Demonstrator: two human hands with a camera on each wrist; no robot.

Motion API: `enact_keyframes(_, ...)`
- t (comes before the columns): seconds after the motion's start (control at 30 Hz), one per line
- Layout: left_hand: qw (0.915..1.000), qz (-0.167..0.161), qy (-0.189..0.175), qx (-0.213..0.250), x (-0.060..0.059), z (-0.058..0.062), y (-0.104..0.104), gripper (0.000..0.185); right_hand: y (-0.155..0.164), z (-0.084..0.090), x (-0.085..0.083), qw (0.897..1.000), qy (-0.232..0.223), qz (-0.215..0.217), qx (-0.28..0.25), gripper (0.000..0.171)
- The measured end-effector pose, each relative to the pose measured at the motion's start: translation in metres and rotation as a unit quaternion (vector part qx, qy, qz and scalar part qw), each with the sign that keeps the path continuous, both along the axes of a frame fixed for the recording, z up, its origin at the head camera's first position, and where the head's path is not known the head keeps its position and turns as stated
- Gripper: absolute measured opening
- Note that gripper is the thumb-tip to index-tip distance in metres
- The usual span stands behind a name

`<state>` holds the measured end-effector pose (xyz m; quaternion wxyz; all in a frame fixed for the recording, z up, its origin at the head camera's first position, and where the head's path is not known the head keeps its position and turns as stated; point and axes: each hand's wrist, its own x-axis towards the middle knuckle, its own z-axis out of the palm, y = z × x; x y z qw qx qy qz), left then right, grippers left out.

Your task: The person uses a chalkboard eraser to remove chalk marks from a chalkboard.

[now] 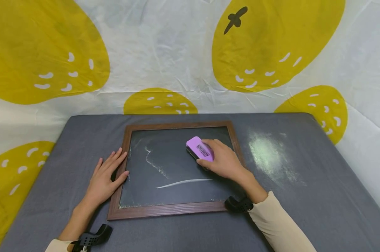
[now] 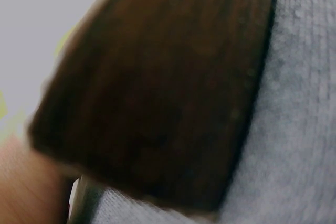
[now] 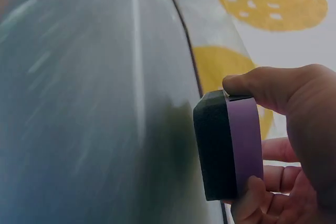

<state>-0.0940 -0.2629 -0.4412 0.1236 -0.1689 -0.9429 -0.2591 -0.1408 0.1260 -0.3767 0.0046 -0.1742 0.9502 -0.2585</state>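
A small chalkboard [image 1: 177,164] with a dark brown wooden frame [image 1: 164,210] lies flat on a table covered by a grey cloth [image 1: 303,210]. The right hand [image 1: 222,161] grasps a purple chalkboard eraser [image 1: 200,148], with the thumb on one long side and the fingers curled around the other. The eraser is on the upper right part of the dark writing surface. In the right wrist view the eraser [image 3: 228,145] shows a purple back and a black felt pad that faces the board [image 3: 79,103]. There is a label with dark print on the purple back, but the letters are too small to read.

The left hand [image 1: 106,178] lies flat and relaxed with straight fingers, resting on the left side of the frame and the cloth beside it. The left wrist view shows only a blurred corner of the frame [image 2: 157,93] on the cloth.

On the board there is a thin white chalk line [image 1: 183,182] near the lower middle and an irregular chalk mark [image 1: 153,161] to the left of the eraser. A pale dusty patch [image 1: 268,154] is on the cloth to the right of the board. Behind the table hangs a white sheet with large yellow shapes [image 1: 271,42].
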Motion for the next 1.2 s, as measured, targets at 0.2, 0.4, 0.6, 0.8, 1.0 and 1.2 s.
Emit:
enact_keyframes(0.2,1.0000,-0.001,0.000,0.000,0.000,0.001,0.000,0.064,0.036,-0.007,0.018,1.000,0.011,-0.016,0.007,0.068)
enact_keyframes(0.4,1.0000,0.003,0.001,0.001,0.000,-0.001,-0.001,0.064,0.048,-0.011,0.035,0.999,0.039,-0.011,0.019,0.069)
enact_keyframes(0.6,1.0000,0.002,0.001,0.003,0.000,-0.001,0.000,0.064,0.041,-0.016,0.044,0.998,0.067,-0.009,0.012,0.067)
enact_keyframes(0.8,1.0000,0.000,0.005,0.005,0.000,-0.002,0.001,0.064,0.031,-0.021,0.049,0.997,0.081,-0.016,0.010,0.066)
enact_keyframes(1.0,1.0000,0.000,0.008,-0.002,0.000,-0.004,0.001,0.064,0.024,-0.023,0.051,0.996,0.089,-0.018,0.002,0.066)
enact_keyframes(1.2,1.0000,-0.002,0.008,-0.004,0.000,-0.003,0.001,0.064,0.011,-0.023,0.052,0.996,0.092,-0.012,0.000,0.067)
